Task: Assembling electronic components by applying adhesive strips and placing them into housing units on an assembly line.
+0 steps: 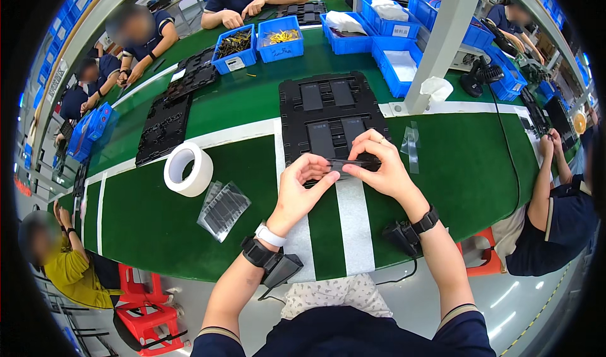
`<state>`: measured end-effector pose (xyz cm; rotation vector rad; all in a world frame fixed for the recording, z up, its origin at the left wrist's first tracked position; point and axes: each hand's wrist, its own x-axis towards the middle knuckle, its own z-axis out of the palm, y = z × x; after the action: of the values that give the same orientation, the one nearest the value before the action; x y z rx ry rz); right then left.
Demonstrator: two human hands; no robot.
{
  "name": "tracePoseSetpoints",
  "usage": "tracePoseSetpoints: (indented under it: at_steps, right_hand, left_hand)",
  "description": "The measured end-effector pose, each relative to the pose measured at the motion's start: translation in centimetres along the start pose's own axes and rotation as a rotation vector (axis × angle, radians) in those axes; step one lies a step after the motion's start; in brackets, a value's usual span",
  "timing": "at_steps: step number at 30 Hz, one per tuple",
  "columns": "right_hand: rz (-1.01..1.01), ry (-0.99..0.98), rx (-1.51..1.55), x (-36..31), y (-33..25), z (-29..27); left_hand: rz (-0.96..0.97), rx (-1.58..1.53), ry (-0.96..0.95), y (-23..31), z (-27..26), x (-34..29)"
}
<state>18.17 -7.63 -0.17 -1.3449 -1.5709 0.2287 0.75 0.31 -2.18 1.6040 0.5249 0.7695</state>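
Above the near edge of a black moulded tray (pixel 291 118), my left hand (pixel 303 181) and my right hand (pixel 382 166) pinch a thin, flat black piece (pixel 341 164) between thumbs and fingers, one hand at each end. It is seen nearly edge-on, so its face is mostly hidden. Several flat black rectangular packs, such as this pack (pixel 342 93), lie in the tray's recesses. To the left of my left hand are a white tape roll (pixel 203 175) standing on the green mat and a stack of clear film strips (pixel 223 213).
More clear strips (pixel 410 147) lie right of the tray. Black trays (pixel 165 120) sit to the left. Blue bins (pixel 281 49) line the far side, two holding small parts. A grey post (pixel 435 54) rises beyond the tray. Co-workers sit around the table; a black cable (pixel 510 158) runs on the right.
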Motion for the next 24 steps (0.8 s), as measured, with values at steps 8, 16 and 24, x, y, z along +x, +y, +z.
tracePoseSetpoints:
  at_steps: [8,16,24]
  right_hand:
    - [0.298,-0.186,0.421,-0.6,0.0,0.7]
    - [0.354,-0.124,0.609,-0.4,0.1,0.1]
    - [0.606,0.295,-0.344,-0.8,4.2,-6.0]
  left_hand:
    - [-0.002,-0.022,-0.071,0.0,-0.1,-0.2]
    - [-0.018,-0.076,-0.008,-0.2,-0.1,-0.3]
    - [-0.007,0.37,-0.398,1.6,0.4,-0.7]
